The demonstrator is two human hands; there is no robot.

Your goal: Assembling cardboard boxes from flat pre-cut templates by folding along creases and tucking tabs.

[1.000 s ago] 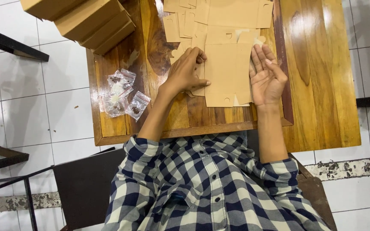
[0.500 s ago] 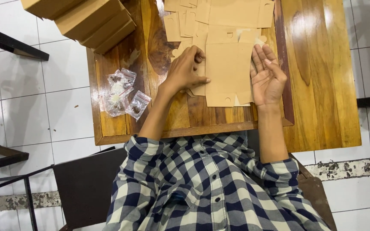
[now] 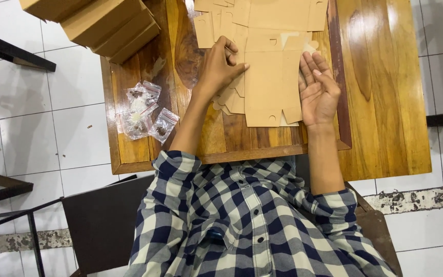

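Observation:
A flat tan cardboard box blank (image 3: 270, 84) lies on top of a pile of like blanks on the wooden table (image 3: 129, 154). My left hand (image 3: 220, 65) rests on the blank's left edge, fingers curled and pinching at that edge. My right hand (image 3: 319, 90) lies palm up along the blank's right edge, fingers stretched and a little apart, touching the cardboard.
Several small clear plastic bags (image 3: 144, 110) with dark bits inside lie at the table's left. Stacked folded cardboard boxes (image 3: 103, 23) sit at the upper left corner. More blanks (image 3: 262, 13) spread toward the top. A second wooden table (image 3: 385, 87) adjoins on the right. White tiled floor surrounds.
Both hands stay at the blank's edges; the left fingers have curled slightly tighter on the left edge. Little else has moved.

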